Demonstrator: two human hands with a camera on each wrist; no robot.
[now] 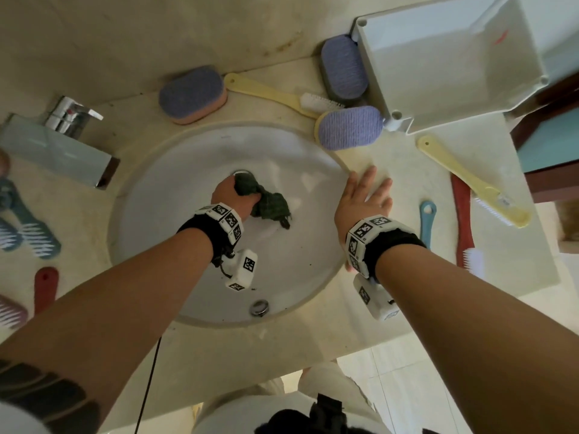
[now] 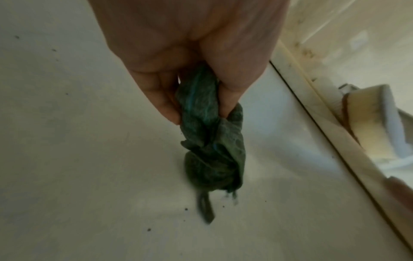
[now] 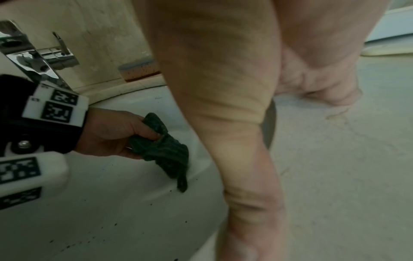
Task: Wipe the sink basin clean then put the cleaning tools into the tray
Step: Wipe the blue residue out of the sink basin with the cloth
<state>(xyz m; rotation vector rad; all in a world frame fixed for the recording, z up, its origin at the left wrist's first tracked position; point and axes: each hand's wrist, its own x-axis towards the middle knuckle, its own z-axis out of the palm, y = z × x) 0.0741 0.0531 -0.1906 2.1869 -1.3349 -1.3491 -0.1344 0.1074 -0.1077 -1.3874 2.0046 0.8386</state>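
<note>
A round white sink basin (image 1: 175, 233) is set in a beige counter, with dark specks on its near side. My left hand (image 1: 233, 198) is down in the basin and grips a crumpled dark green cloth (image 1: 269, 203), which hangs from the fingers (image 2: 210, 141) against the basin wall (image 3: 161, 151). My right hand (image 1: 365, 198) lies flat on the counter at the basin's right rim, fingers straight and spread, holding nothing. A white tray (image 1: 445, 57) stands at the back right. Purple sponges (image 1: 192, 93) and brushes (image 1: 269, 92) lie around the basin.
A chrome faucet (image 1: 67, 119) sits at the back left. More brushes lie on the left counter (image 1: 28, 227) and right of my right hand: a blue one (image 1: 427, 220), a red one (image 1: 463, 220) and a yellow one (image 1: 470, 180). An overflow hole (image 1: 259, 306) is at the basin's near side.
</note>
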